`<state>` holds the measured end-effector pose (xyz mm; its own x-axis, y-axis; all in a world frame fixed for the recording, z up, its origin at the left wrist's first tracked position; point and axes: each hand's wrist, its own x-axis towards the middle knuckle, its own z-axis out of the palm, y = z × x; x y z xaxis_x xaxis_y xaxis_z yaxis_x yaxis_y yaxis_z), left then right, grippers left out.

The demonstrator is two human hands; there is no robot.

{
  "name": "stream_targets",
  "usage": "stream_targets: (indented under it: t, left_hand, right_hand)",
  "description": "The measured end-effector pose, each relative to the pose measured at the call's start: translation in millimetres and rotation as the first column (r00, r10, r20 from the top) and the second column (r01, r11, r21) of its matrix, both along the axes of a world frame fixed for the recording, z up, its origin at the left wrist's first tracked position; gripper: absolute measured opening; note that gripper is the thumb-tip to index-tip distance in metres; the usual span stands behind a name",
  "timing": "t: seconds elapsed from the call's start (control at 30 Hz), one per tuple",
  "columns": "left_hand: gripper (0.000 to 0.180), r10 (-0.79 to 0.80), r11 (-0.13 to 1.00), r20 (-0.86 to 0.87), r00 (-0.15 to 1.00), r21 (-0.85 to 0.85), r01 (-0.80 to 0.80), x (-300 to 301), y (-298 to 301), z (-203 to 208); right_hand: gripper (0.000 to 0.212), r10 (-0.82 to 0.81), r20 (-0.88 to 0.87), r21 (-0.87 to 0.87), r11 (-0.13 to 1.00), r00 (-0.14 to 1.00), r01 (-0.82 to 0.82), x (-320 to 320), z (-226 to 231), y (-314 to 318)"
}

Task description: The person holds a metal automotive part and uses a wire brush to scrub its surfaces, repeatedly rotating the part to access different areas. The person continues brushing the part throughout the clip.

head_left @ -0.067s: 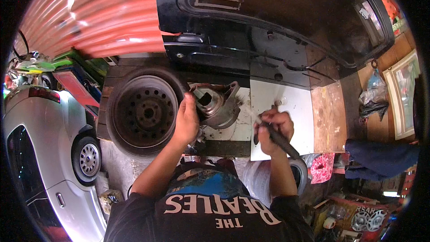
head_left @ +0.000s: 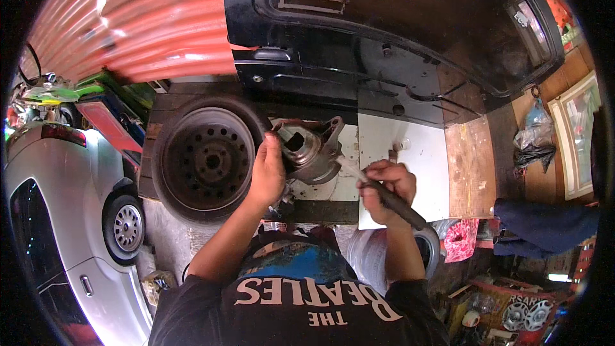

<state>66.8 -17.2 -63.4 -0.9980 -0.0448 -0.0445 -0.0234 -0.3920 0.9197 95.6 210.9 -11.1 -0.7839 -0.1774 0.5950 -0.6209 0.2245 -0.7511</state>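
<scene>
Head view: metal housing at frame centre, raised over the surface. Left hand grips its left side, thumb along the edge, other fingers mostly hidden. Right hand, right of centre, has its fingers closed around a dark-handled tool; the pale tip points at the housing's right side, contact uncertain.

Risks (judged): a one-sided grip on a probably heavy, perhaps greasy part could let it twist or drop; a hard push could make the tip skid off the curved wall.

Materials: housing dull grey, rounded, with a dark squarish opening and a projecting lug; tool handle thick, matte. Steel wheel, left of centre: dark, brownish, ringed with round holes. Surface partly smooth white panel, smudged.
</scene>
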Motion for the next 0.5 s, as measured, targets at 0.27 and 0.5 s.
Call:
stream_targets:
  t: [0.27,0.5]
  left_hand:
    - [0.068,0.009,0.997,0.03,1.0,-0.078,-0.007,-6.4,-1.6,-3.9]
    - [0.068,0.029,0.998,0.023,0.999,-0.061,-0.028,-10.6,1.6,7.0]
  right_hand:
    - [0.024,0.111,0.018,0.003,0.994,0.994,-0.111,-4.6,0.5,0.1]
    - [0.022,-0.013,-0.026,-0.159,0.987,1.0,0.008,-5.9,-7.7,-0.4]
